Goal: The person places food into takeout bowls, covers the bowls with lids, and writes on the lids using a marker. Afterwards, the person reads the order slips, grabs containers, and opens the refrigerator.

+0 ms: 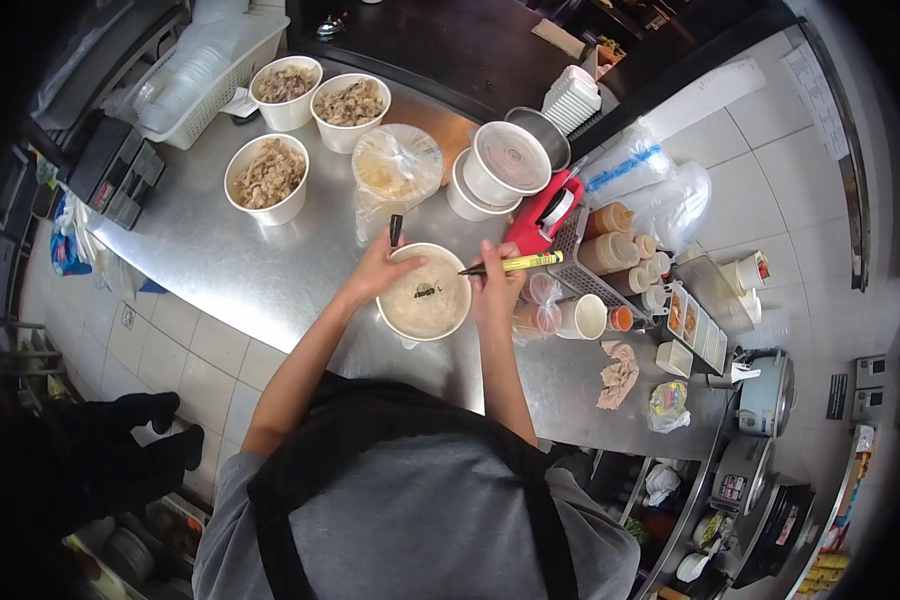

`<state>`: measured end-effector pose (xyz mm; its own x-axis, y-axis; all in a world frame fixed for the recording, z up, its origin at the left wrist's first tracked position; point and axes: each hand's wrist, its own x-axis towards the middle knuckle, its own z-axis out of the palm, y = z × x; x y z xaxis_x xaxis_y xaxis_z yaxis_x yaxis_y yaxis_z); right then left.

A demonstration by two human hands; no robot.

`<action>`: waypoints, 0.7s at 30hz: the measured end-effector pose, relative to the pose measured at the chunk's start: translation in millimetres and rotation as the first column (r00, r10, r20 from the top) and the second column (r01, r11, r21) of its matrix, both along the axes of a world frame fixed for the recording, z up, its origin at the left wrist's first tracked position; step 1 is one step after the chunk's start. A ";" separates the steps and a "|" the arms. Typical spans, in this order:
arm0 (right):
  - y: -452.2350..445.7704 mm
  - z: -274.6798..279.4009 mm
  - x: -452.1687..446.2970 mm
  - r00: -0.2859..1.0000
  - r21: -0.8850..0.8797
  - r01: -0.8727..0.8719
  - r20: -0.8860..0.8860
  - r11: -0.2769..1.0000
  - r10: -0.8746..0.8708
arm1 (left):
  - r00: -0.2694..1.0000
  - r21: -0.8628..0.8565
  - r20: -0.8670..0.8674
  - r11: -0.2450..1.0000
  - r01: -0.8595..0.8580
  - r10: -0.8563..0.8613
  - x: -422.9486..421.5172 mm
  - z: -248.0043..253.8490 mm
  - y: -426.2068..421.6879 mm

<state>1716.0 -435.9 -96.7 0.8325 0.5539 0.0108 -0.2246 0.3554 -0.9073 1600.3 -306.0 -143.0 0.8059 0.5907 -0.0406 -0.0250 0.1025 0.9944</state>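
A round white bowl with a clear lid over pale contents stands on the steel counter in front of me. Small dark marks show at the middle of its lid. My right hand grips a yellow marker pen beside the bowl's right rim, the dark tip pointing left over the lid. On the other side, my left hand rests against the rim, thumb over the lid. A black cap sticks up from between its fingers.
Three bowls of brownish food stand at the back left. Behind my bowl are a bagged container and stacked lidded bowls. To the right are a red tape dispenser, squeeze bottles and a crumpled cloth. A person's dark shoes show at left.
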 end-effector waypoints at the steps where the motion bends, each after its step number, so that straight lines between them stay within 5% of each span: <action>1: 1.1 8.0 0.2 0.997 0.072 0.006 -0.077 0.997 -0.001 | 1.000 0.011 0.007 1.000 0.005 -0.005 0.9 -3.9 0.3; 4: -0.7 23.8 1.7 0.974 0.212 -0.005 -0.222 0.977 0.053 | 0.999 0.140 0.050 0.990 -0.022 0.016 2.2 -2.9 -1.3; 5: -1.4 28.0 1.3 0.964 0.232 -0.008 -0.256 0.973 0.069 | 0.998 0.376 0.002 0.924 -0.061 0.065 2.2 4.9 -4.3; 7: -1.6 39.1 -2.3 0.953 0.240 0.000 -0.294 0.971 0.073 | 0.979 0.773 -0.038 0.627 -0.097 0.198 -4.9 28.8 -8.3; 9: -2.5 49.9 -7.0 0.970 0.252 -0.014 -0.230 0.968 0.074 | 0.994 0.890 -0.034 0.455 -0.015 0.099 -13.4 51.9 -15.9; 11: -2.7 56.0 -10.2 0.987 0.252 -0.035 -0.144 0.967 0.073 | 0.999 0.937 -0.036 0.350 0.022 0.035 -19.6 64.6 -26.2; 21: -4.2 62.2 -29.3 0.915 0.049 -0.097 0.398 0.994 0.070 | 1.000 0.913 -0.016 0.407 0.022 -0.018 -32.9 96.6 -46.0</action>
<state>1686.7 -440.1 -34.5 0.7037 0.6076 0.3683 0.1154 0.4137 -0.9031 1567.5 -352.0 -46.4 0.8189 0.2630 0.5101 -0.0325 -0.8661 0.4988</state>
